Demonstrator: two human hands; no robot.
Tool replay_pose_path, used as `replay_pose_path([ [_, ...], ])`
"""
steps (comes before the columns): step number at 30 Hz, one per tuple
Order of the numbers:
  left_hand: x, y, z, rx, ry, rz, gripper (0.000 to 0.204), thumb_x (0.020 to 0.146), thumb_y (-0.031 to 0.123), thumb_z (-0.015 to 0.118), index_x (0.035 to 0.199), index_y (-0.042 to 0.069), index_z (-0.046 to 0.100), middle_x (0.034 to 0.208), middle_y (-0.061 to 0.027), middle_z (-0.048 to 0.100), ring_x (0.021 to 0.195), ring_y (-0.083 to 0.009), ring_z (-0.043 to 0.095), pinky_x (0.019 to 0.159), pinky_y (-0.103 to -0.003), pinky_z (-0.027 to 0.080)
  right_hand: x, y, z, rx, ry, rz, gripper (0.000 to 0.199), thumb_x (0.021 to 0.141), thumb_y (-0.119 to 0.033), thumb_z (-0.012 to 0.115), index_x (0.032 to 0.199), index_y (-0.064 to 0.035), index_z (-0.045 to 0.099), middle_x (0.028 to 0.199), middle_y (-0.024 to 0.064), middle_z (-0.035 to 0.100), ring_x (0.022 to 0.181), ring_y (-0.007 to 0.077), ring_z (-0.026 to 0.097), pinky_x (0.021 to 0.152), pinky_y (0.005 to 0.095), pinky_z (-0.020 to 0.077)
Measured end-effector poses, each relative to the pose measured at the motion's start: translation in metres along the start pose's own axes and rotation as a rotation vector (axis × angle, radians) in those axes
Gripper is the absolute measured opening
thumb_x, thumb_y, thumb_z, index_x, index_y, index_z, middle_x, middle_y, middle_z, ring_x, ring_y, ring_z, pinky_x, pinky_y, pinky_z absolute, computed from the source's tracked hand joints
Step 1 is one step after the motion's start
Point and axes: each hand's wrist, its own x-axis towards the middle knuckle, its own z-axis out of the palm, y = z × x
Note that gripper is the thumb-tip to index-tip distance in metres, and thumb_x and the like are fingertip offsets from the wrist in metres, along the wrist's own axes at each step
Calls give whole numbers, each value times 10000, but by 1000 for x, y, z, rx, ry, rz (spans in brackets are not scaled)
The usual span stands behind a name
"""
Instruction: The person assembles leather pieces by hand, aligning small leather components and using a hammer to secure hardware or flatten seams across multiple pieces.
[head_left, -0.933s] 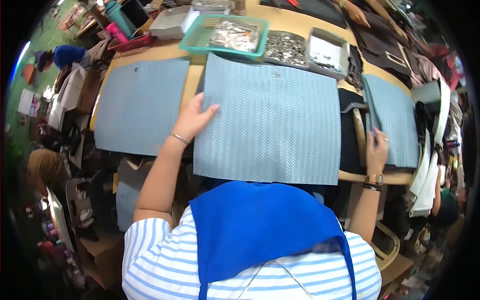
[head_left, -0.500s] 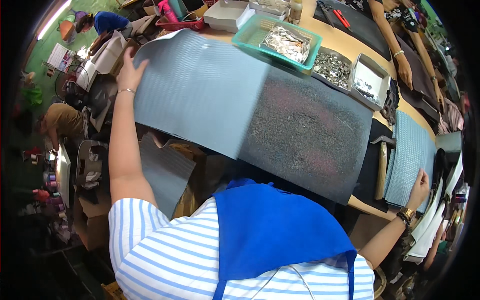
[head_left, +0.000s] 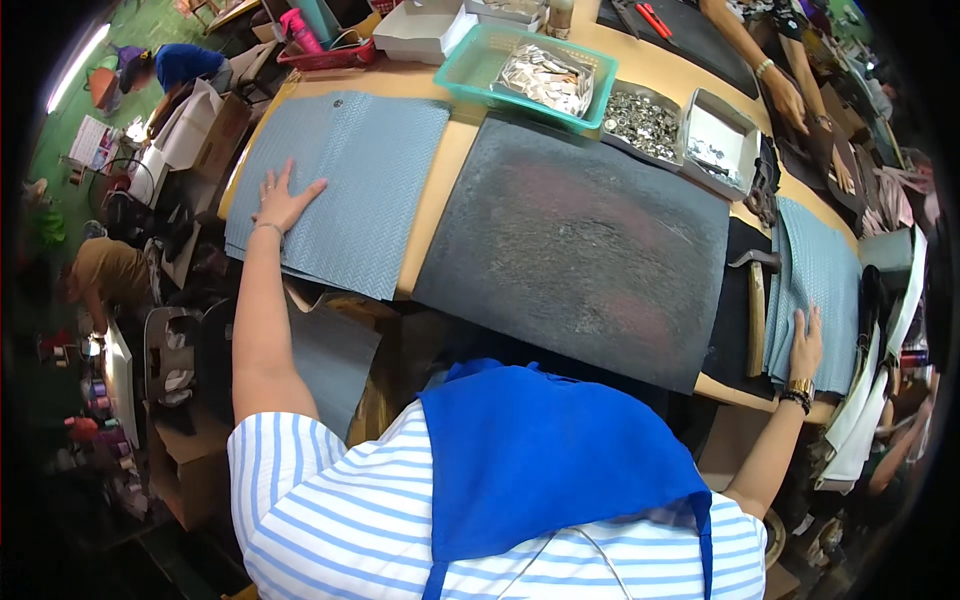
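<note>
My left hand (head_left: pixel 282 203) lies spread on a blue-grey textured sheet (head_left: pixel 375 190) at the left end of the table; more sheets show beneath its lower edge. A round metal piece (head_left: pixel 337 103) sits near that sheet's far edge. At the right end, my right hand (head_left: pixel 806 345) rests with fingers stretched out on a stack of similar blue-grey woven-pattern sheets (head_left: pixel 818 270). Between the two piles lies a dark, worn slab (head_left: pixel 590 240) with a rough middle. A hammer (head_left: pixel 756 300) with a wooden handle lies just left of the right stack.
Beyond the slab stand a green basket (head_left: pixel 455 75) of small pale pieces, a box of metal fittings (head_left: pixel 640 125) and a white box (head_left: pixel 718 110). Dark pliers (head_left: pixel 763 190) lie beside it. Across the table, a co-worker's hands (head_left: pixel 788 105) reach over dark material.
The large sheet that half covered the slab now lies on the left pile, leaving the slab bare. My left hand has come down flat; my right hand has shifted left over its stack.
</note>
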Motion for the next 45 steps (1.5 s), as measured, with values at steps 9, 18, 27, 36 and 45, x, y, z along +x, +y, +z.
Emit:
replay_pose_path([
  [9,-140,165,38,-1089,-373,587,796,1038,615,521,1560,22,419,1443,-135,599,1257,-225,605,1070,-361,475,-58,-221,-82,719,-192,39,418,1098,-386,576,1132,6,720,935,47,674,882,105,558,791,268,475],
  [18,-212,242,47,-1389,-904,519,787,1018,500,657,1535,-26,383,1478,-142,546,1360,-217,517,1165,-370,395,41,-386,-12,375,-137,-589,375,1004,-337,654,1287,-95,700,1171,182,739,1125,361,690,973,482,542],
  [27,-177,203,38,-998,-582,570,716,972,45,684,1572,-39,302,1529,-192,492,1383,-268,504,1166,-400,402,136,-434,40,-23,-346,-542,331,845,-277,786,1092,-55,779,1130,188,760,1090,339,730,922,460,588],
  [36,-180,244,30,-564,150,876,643,916,169,750,1487,39,483,1393,-230,576,1293,-398,568,1098,-445,458,124,-398,62,477,-87,-480,199,882,-163,743,1046,-65,798,963,141,788,895,302,756,844,396,589],
  [45,-181,333,55,-1029,-352,797,389,983,94,706,1360,21,645,1241,-85,707,1074,-160,675,939,-296,547,52,-409,37,1255,-217,-397,251,932,-150,778,1154,-38,738,979,53,779,850,112,717,766,287,583],
])
